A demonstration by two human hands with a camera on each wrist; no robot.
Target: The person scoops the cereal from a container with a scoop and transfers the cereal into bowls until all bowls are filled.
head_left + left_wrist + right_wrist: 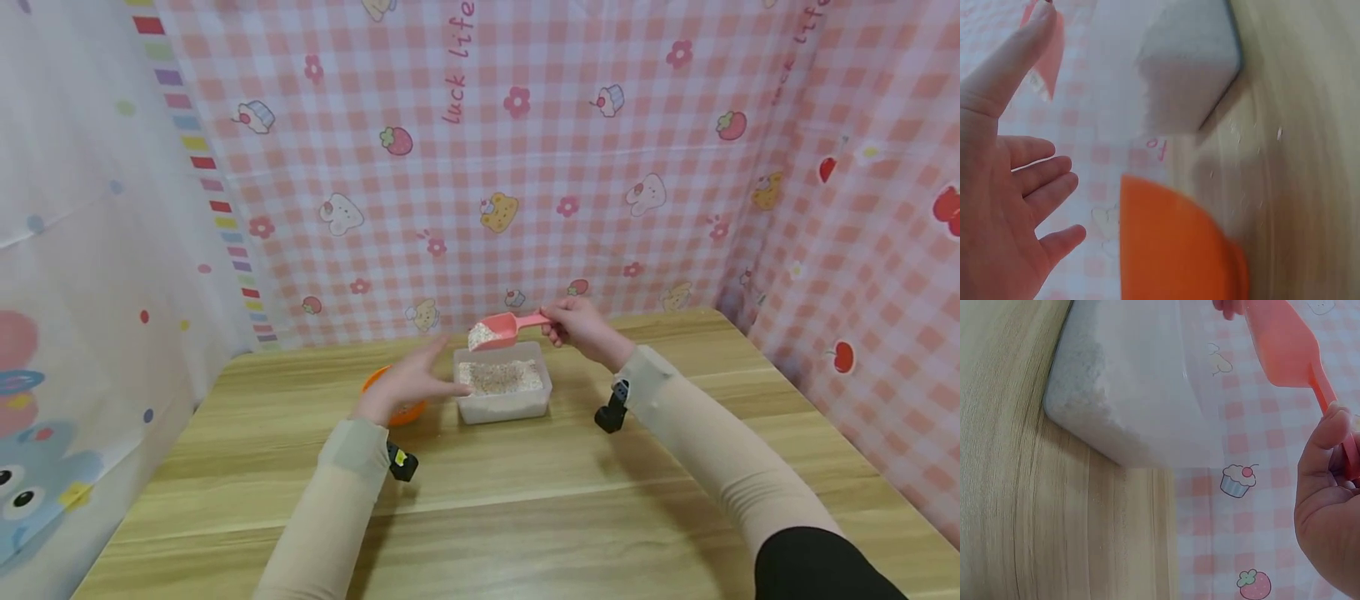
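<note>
A pink scoop (501, 330) heaped with pale flakes (482, 336) hangs over a translucent plastic box (504, 408). My right hand (581, 327) grips its handle, the thumb lying along it in the right wrist view. Inside the box lies a layer of the same pale, oat-like flakes (501, 377). My left hand (411, 383) hovers at the box's left side with fingers spread, holding nothing. Beneath that hand stands an orange bowl (408, 414), partly hidden by it; the left wrist view shows the bowl's side (1175, 250) close by.
Everything stands on a wood-grain table (510, 517). Behind it hangs a pink checked cloth (465, 183), and a white patterned cloth (97, 208) hangs at the left. A few stray flakes (1279, 133) lie on the table between bowl and box.
</note>
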